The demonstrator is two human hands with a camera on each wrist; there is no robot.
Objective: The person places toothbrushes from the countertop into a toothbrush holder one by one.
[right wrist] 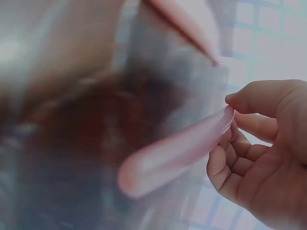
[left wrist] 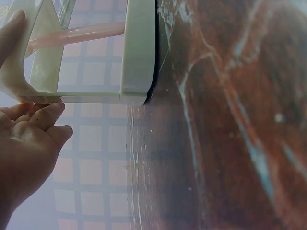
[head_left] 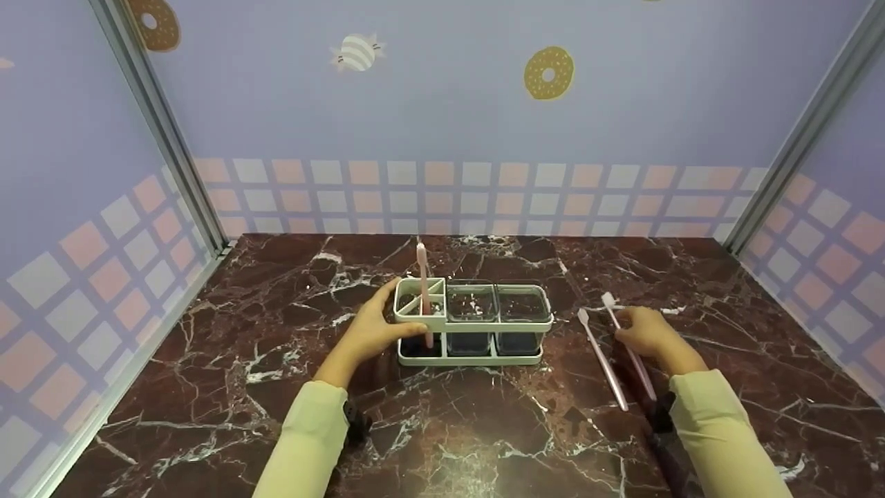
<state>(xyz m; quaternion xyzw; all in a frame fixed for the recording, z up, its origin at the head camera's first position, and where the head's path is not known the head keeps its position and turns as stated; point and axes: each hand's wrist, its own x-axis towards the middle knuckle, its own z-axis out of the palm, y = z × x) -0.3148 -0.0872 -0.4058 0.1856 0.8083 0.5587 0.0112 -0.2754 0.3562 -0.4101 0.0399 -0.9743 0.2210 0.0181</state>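
A pale green-white toothbrush holder stands mid-table, with two clear cups in its upper tier. One pink toothbrush stands upright in its divided left compartment. My left hand grips the holder's left end, thumb at the front; the left wrist view shows the fingers against its side. Over to the right, my right hand pinches a pink toothbrush between thumb and fingers, its white head pointing away from me. Beside it, another pink toothbrush lies on the table.
The dark red marbled tabletop reaches a tiled-pattern back wall. Side panels with metal corner posts bound the space at left and right.
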